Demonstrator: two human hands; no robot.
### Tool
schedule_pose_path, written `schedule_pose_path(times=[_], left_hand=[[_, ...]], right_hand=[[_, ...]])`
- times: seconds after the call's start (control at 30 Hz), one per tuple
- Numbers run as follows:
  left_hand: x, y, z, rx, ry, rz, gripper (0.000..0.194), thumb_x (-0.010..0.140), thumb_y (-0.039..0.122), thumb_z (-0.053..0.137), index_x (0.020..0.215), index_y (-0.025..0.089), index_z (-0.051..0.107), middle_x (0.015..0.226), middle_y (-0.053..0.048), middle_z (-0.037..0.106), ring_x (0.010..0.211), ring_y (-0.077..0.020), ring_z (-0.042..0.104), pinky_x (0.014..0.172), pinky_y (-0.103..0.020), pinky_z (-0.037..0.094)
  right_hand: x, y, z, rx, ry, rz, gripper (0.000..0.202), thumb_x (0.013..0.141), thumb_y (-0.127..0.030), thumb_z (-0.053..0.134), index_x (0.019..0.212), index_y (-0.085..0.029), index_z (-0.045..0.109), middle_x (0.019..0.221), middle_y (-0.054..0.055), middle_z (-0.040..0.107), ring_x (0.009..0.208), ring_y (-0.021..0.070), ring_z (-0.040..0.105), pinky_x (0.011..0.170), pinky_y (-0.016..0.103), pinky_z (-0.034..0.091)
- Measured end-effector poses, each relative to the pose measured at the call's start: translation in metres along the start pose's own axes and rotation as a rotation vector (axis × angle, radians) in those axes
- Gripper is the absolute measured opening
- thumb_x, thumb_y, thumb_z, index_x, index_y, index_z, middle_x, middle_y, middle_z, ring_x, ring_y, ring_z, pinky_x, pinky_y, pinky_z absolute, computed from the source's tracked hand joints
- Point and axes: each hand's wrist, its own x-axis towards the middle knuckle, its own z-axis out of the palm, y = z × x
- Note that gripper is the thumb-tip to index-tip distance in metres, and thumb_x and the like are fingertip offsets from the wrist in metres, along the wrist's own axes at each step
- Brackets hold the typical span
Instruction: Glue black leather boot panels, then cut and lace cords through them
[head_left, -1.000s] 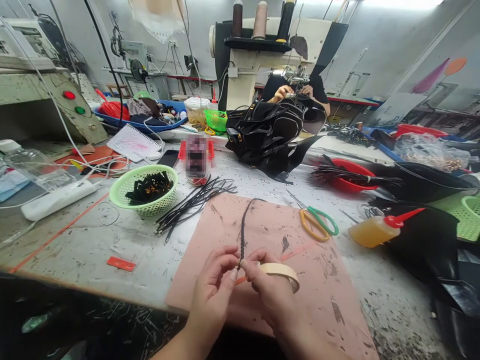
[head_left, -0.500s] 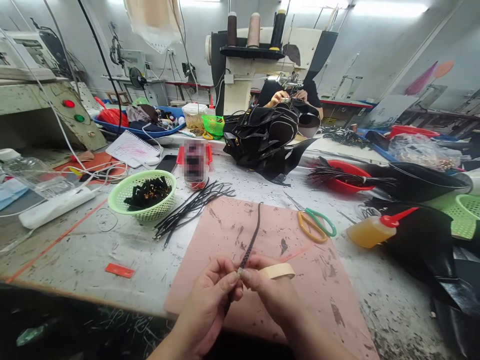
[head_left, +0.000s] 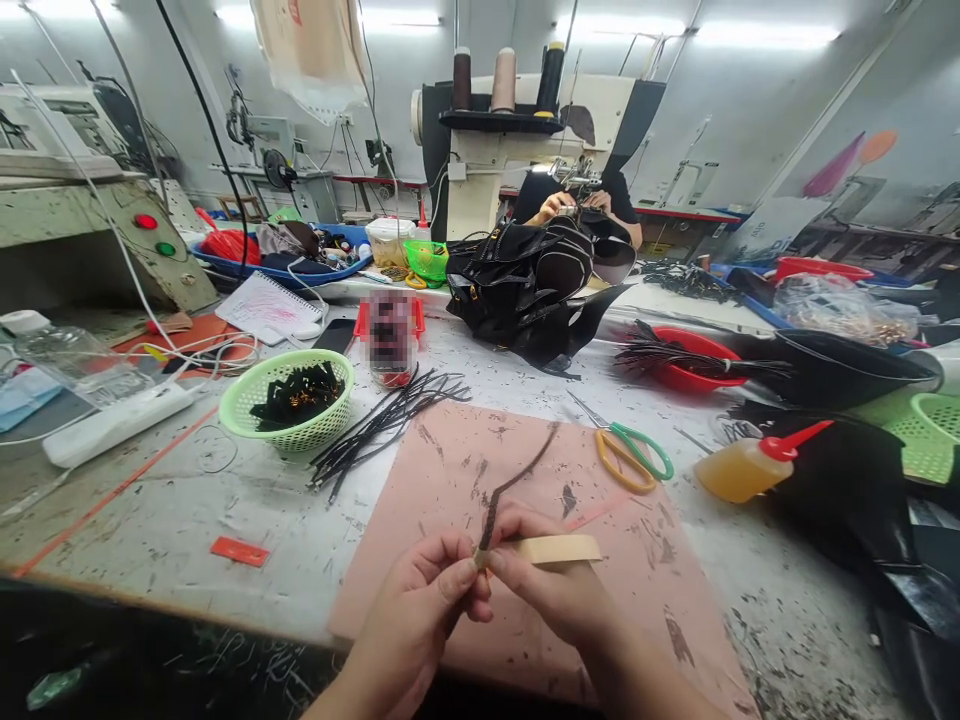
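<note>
On the table's (head_left: 169,510) left part, near its front edge, lies a red tab (head_left: 238,551); behind it stands a pale green basket (head_left: 330,418) of black pieces, with loose black strips (head_left: 375,430) just right of it. The left hand (head_left: 405,610) comes in from the front edge, palm turned inward, thumb and forefinger pinched shut on the near end of a dark braided cord (head_left: 491,515). The cord lies over the pink mat (head_left: 637,600) and runs away from the pinch—first nearly straight, then bending right toward the mat's far edge. Both hands meet at its near end, neither clearly nearer. The right hand (head_left: 547,590), angled in from the right, has its thumb and finger closed there too—a pale bit of tape shows between—with the tape roll (head_left: 566,548) edge-on against its fingers. Scissors (head_left: 624,470) lie at the mat's far right corner, a glue bottle (head_left: 739,472) beyond.
</note>
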Motion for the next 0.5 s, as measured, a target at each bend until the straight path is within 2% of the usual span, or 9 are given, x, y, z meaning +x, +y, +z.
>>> schedule_pose_path(times=[0.13,0.27,0.37,0.5], left_hand=[[-0.0006,0.0027,0.0006,-0.049,-0.050,-0.077,0.024,0.058,0.030,0.078,0.062,0.013,0.062,0.049,0.002,0.056,0.043,-0.0048,0.047,0.046,-0.015,0.034],[-0.0018,0.0044,0.0007,-0.051,-0.030,-0.187,0.028,0.053,0.033,0.080,0.062,0.013,0.062,0.046,0.002,0.056,0.037,-0.0047,0.045,0.040,-0.015,0.030],[-0.0017,0.0040,-0.0005,0.066,0.034,-0.103,0.028,0.051,0.035,0.080,0.060,0.014,0.064,0.050,-0.001,0.061,0.043,-0.0083,0.051,0.045,-0.018,0.036],[-0.0014,0.0032,-0.0047,0.322,0.058,0.111,0.026,0.062,0.038,0.073,0.059,0.014,0.066,0.054,-0.003,0.062,0.056,-0.0123,0.054,0.057,-0.022,0.041]], right_hand=[[0.0005,-0.0009,-0.0045,-0.056,-0.085,-0.006,0.019,0.075,-0.037,0.059,0.072,-0.019,0.064,0.078,0.003,0.057,0.075,0.0164,0.055,0.067,0.028,0.047],[-0.0010,-0.0037,-0.0052,-0.191,-0.121,-0.095,0.016,0.079,-0.030,0.054,0.071,-0.019,0.063,0.078,0.003,0.057,0.073,0.0155,0.055,0.068,0.029,0.046],[-0.0025,-0.0041,-0.0023,-0.311,-0.088,-0.099,0.014,0.079,-0.026,0.051,0.070,-0.019,0.059,0.073,0.002,0.057,0.068,0.0148,0.055,0.063,0.027,0.045],[-0.0039,-0.0024,0.0005,-0.405,-0.057,0.033,0.012,0.077,-0.026,0.052,0.070,-0.019,0.057,0.067,0.002,0.059,0.066,0.0165,0.057,0.058,0.027,0.045]])
